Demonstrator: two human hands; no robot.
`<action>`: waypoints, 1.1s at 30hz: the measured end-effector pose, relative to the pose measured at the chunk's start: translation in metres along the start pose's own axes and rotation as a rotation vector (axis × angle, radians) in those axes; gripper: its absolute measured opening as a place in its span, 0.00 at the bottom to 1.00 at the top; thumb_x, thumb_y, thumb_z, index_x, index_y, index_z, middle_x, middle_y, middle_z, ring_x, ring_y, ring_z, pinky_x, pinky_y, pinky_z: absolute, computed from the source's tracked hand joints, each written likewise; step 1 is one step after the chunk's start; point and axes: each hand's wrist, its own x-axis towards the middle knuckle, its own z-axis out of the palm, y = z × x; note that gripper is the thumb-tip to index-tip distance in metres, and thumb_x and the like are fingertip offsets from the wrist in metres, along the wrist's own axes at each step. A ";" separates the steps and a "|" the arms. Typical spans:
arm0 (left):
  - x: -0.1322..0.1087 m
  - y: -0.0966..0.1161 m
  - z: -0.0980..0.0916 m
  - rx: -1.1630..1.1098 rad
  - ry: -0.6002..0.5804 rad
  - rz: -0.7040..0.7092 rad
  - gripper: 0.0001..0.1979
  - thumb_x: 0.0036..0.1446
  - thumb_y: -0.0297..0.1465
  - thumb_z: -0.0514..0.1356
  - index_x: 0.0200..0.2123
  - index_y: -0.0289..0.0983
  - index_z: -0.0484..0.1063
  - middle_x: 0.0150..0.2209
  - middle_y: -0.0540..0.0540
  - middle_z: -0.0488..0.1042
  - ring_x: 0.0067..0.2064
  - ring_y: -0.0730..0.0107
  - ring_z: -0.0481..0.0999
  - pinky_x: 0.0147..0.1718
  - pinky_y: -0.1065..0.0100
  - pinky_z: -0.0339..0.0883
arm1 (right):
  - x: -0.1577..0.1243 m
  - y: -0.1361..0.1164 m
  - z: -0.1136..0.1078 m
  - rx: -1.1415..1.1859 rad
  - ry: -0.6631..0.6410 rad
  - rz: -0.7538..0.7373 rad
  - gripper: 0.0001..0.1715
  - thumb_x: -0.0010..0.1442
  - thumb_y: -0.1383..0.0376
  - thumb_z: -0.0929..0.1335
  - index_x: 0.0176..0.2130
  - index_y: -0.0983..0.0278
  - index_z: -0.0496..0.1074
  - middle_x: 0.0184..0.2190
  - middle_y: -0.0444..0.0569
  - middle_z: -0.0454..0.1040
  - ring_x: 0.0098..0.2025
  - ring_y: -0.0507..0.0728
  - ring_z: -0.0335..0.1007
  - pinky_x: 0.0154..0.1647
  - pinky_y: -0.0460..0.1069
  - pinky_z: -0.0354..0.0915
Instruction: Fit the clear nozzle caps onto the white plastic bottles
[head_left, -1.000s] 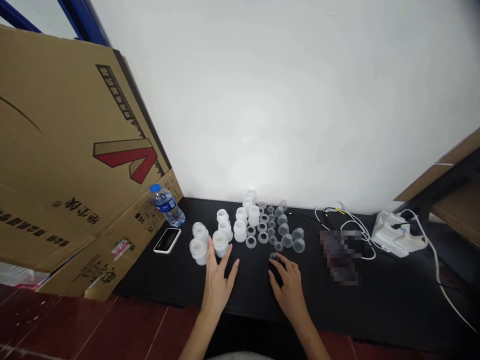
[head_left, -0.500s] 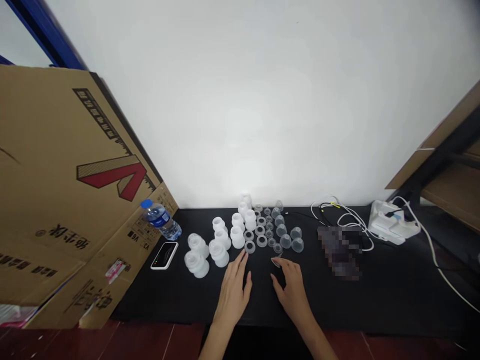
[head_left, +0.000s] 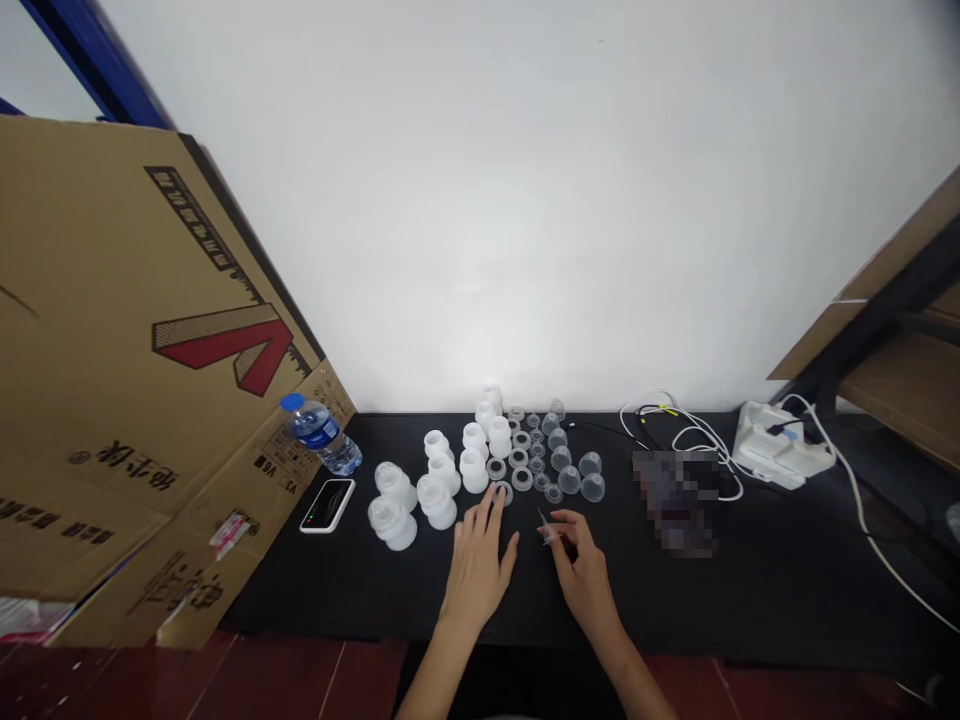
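Observation:
My right hand (head_left: pixel 583 572) pinches a small clear bottle nipple (head_left: pixel 547 528) between thumb and fingers, just above the tabletop. My left hand (head_left: pixel 478 565) is open and palm down, its fingertips on the nearest white ring (head_left: pixel 506 492); whether they grip it I cannot tell. Beyond lie two columns of similar rings (head_left: pixel 523 479). To their right runs a column of clear nipples (head_left: pixel 553 493), then rows of clear domed caps (head_left: pixel 592 487). Left of the rings stand several small white bottles (head_left: pixel 473 470). Some bottles further left are topped with clear caps (head_left: pixel 392 525).
A black table (head_left: pixel 712 610) stands against a white wall. At left are a water bottle (head_left: pixel 322 433), a white-framed device (head_left: pixel 328 506) and a large cardboard box (head_left: pixel 150 400). At right lie a blurred dark object (head_left: pixel 675 500), white cables (head_left: pixel 697 435) and a white plug-in unit (head_left: pixel 784 445).
My left hand has moved slightly right and forward, its fingertips reaching onto the nearest ring. My right hand has turned the nipple more upright, with its fingers curled closer around it.

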 end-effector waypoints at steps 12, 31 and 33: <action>-0.002 -0.015 0.001 -0.512 0.078 -0.196 0.12 0.74 0.41 0.57 0.46 0.40 0.76 0.50 0.41 0.81 0.50 0.57 0.82 0.49 0.59 0.76 | 0.002 -0.002 0.029 0.093 0.053 0.040 0.20 0.71 0.47 0.70 0.40 0.61 0.76 0.32 0.48 0.79 0.33 0.59 0.76 0.35 0.50 0.71; -0.003 0.001 -0.021 -0.818 -0.175 -0.159 0.18 0.60 0.39 0.72 0.52 0.43 0.78 0.48 0.44 0.84 0.46 0.60 0.84 0.50 0.61 0.79 | 0.001 -0.009 0.029 -0.006 -0.011 0.005 0.16 0.63 0.54 0.74 0.45 0.60 0.73 0.34 0.47 0.78 0.30 0.58 0.75 0.30 0.49 0.71; -0.003 0.001 -0.021 -0.833 -0.179 -0.172 0.16 0.62 0.39 0.71 0.51 0.43 0.79 0.47 0.44 0.84 0.46 0.60 0.84 0.50 0.61 0.79 | 0.002 -0.009 0.028 -0.001 -0.033 0.002 0.17 0.64 0.54 0.74 0.48 0.61 0.75 0.35 0.48 0.80 0.30 0.58 0.76 0.30 0.50 0.72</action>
